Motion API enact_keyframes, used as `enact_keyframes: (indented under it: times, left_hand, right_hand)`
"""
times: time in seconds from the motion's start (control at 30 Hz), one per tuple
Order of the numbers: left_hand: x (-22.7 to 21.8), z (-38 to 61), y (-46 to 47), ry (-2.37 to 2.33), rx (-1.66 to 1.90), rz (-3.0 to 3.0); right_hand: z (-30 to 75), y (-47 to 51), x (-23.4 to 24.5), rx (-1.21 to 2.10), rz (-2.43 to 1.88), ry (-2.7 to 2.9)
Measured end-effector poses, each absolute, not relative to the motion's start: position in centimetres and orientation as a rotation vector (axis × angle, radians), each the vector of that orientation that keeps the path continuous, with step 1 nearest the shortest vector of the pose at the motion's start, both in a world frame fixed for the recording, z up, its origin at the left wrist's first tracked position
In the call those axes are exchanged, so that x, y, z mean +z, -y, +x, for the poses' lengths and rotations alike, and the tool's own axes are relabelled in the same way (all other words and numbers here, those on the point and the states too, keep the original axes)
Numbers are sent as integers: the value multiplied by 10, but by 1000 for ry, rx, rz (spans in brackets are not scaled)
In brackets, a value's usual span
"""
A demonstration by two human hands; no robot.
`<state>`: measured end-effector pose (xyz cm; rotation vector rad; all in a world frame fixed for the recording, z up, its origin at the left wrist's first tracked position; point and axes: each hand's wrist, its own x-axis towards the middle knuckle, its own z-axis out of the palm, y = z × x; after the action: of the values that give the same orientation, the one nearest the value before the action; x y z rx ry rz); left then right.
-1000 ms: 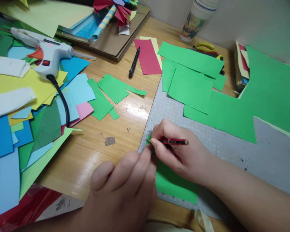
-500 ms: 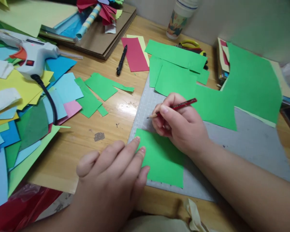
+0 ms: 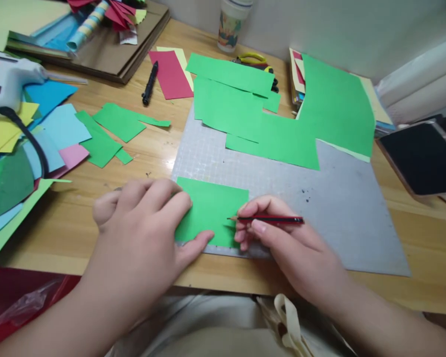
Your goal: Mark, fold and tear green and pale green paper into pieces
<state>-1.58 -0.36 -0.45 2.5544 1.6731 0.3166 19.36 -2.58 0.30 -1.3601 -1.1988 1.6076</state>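
Observation:
A small rectangle of green paper (image 3: 215, 208) lies on the grey cutting mat (image 3: 351, 218) near the table's front edge. Over its left side rests my left hand (image 3: 144, 218), fingers apart and bent, the thumb stretched onto the sheet near its lower edge. My right hand (image 3: 282, 228) pinches a dark red pencil (image 3: 271, 218) between thumb and fingers, at the paper's right side. The pencil's sharpened tip points left over the green sheet; whether it touches the paper I cannot tell.
Overlapping green sheets (image 3: 282, 136) cover the mat's far part. On the left are a glue gun (image 3: 11, 79), green scraps (image 3: 121, 124) and a black pen (image 3: 150, 84). A paper cup (image 3: 230, 29) stands at the back; a dark-screened tablet (image 3: 423, 158) lies right.
My right hand has brought the pencil down from above the green rectangle to its right side. My left fingers have drawn back and bent, with the thumb spread. The whole view has shifted rightward.

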Motion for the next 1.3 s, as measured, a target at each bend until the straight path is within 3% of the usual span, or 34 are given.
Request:
enact_keyframes:
  times: [0.17, 0.4, 1.3]
  left_hand:
    - [-1, -7, 0, -1757, 245, 2523]
    - [-4, -8, 1, -1756, 274, 2509]
    - [-7, -10, 0, -1722, 289, 2493]
  right_hand:
    - [188, 44, 1, 1286, -1292, 1638]
    - [180, 38, -16, 1092, -1206, 1955]
    - [178, 35, -12, 969, -1235, 2068]
